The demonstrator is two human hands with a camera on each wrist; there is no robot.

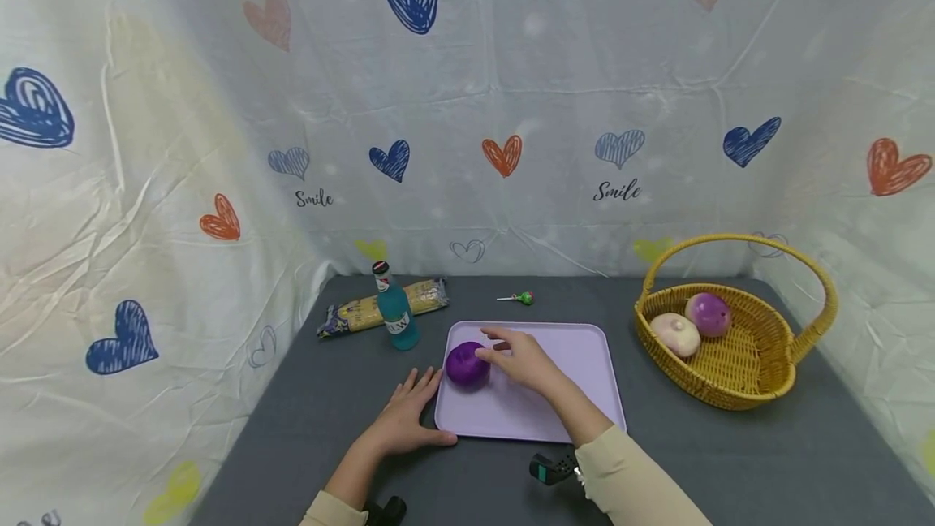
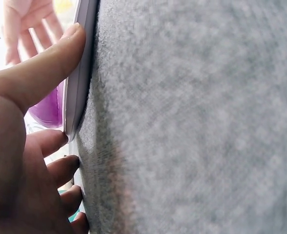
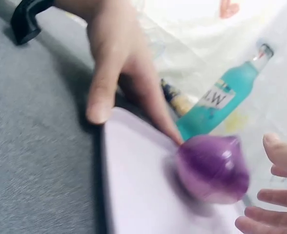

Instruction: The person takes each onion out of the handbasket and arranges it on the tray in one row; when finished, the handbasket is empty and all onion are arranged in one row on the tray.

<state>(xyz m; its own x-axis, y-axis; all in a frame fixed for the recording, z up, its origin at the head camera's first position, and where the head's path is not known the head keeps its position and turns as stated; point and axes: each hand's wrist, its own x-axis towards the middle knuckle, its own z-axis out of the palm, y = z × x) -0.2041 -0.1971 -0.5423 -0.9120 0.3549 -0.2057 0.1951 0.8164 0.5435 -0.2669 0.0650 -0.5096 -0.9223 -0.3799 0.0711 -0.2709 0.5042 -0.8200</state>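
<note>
A purple onion (image 1: 467, 364) sits on the left part of a pale lilac tray (image 1: 544, 420). My right hand (image 1: 522, 360) hovers just right of the onion, its fingers loosely bent and parted. In the right wrist view, a gap shows between those fingers (image 3: 273, 217) and the onion (image 3: 213, 168). My left hand (image 1: 409, 416) is spread at the tray's near left corner, with thumb and fingertips right at the rim. Seen from the left wrist, the thumb (image 2: 60, 56) lies along the tray's edge (image 2: 80, 73).
Behind the tray's left side stands a blue-green bottle (image 1: 398, 319), in front of a long yellow packet (image 1: 427, 296). A lollipop (image 1: 524, 298) lies beyond the tray. To the right, a yellow wicker basket (image 1: 760, 384) holds a white onion (image 1: 674, 333) and a purple-and-white one (image 1: 708, 314).
</note>
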